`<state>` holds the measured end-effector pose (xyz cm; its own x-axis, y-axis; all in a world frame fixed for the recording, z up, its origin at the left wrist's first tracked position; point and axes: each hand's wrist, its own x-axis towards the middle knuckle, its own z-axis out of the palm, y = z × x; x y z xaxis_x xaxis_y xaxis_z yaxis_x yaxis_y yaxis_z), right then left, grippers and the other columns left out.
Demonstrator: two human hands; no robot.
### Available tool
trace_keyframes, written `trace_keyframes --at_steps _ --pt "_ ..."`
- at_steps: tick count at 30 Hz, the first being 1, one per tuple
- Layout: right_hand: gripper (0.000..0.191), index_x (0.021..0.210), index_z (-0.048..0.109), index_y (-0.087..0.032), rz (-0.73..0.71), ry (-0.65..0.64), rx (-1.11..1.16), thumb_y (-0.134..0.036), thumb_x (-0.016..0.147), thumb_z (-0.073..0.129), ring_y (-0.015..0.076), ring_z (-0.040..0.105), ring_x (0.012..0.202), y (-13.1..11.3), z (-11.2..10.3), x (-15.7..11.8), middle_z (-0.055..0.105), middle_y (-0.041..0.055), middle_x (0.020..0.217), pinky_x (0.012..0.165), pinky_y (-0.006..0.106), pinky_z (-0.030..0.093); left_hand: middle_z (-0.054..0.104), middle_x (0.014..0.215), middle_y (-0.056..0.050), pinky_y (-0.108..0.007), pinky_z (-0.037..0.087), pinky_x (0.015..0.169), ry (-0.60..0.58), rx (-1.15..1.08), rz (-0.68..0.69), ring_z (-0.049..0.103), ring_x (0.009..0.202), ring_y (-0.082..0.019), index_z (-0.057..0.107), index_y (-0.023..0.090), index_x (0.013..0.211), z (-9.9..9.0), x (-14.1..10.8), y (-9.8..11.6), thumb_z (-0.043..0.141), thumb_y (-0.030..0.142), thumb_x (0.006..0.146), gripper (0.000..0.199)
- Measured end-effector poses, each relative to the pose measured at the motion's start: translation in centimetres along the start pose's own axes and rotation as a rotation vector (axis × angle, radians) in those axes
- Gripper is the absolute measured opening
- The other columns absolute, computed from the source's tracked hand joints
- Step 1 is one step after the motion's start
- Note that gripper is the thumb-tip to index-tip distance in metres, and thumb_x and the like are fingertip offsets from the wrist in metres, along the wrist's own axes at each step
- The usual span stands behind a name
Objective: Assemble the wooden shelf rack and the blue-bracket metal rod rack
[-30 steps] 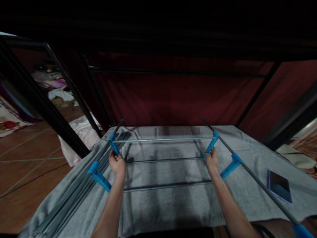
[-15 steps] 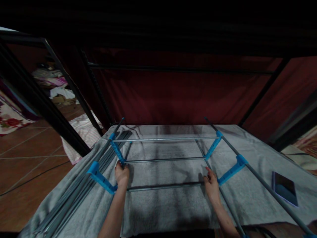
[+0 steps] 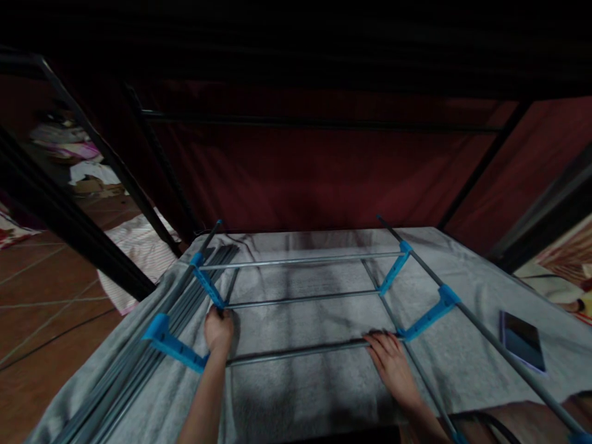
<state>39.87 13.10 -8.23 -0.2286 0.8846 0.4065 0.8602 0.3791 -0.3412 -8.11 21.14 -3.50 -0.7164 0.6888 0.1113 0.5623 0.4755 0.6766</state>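
Observation:
A frame of grey metal tubes joined by blue plastic brackets lies on a grey-white cloth. My left hand is closed round the frame's lower left tube, just below the far left bracket; its fingertips are partly hidden. My right hand has its fingers curled over the right end of the near cross tube, beside the near right bracket. The near left bracket stands left of my left wrist. Two farther cross tubes, the upper one and the lower one, span the frame.
A bundle of loose grey tubes lies along the left of the cloth. A phone-like device rests at the right. Dark posts and a red curtain stand behind. Part of another person shows at the right edge.
My right hand has moved left and its fingers now lie over the near cross tube. My left hand stays at the same tube. The whole view has shifted slightly.

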Motion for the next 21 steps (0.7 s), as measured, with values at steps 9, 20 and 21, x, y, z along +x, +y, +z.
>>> trace_keyframes --at_steps 9,20,21 --pt "0.034 0.119 0.065 -0.036 -0.007 -0.067 0.009 -0.023 0.092 0.049 0.0284 0.061 0.098 -0.5 -1.1 2.3 0.068 0.0048 0.102 0.089 0.048 0.049 0.046 0.060 -0.003 -0.042 0.044 0.065 -0.004 0.134 -0.047 0.057 0.073 -0.031 0.058 0.025 0.090 -0.2 1.7 0.7 0.043 0.046 0.082 0.027" --pt "0.032 0.118 0.065 -0.036 0.012 -0.114 -0.051 -0.022 0.091 0.054 0.0256 0.058 0.095 -0.7 -1.7 3.0 0.066 0.0035 0.100 0.085 0.041 0.048 0.064 0.084 -0.012 -0.040 0.048 0.063 -0.085 0.342 -0.058 0.063 0.082 -0.032 0.059 0.021 0.099 -1.5 1.3 2.8 0.035 0.048 0.086 0.038" --pt "0.033 0.119 0.065 -0.034 0.009 -0.120 -0.058 -0.021 0.091 0.054 0.0250 0.058 0.096 -0.7 -1.7 3.0 0.066 0.0038 0.100 0.086 0.041 0.047 0.065 0.089 -0.015 -0.041 0.049 0.064 -0.103 0.358 -0.054 0.063 0.085 -0.033 0.058 0.020 0.103 -1.7 1.1 2.7 0.031 0.049 0.087 0.043"
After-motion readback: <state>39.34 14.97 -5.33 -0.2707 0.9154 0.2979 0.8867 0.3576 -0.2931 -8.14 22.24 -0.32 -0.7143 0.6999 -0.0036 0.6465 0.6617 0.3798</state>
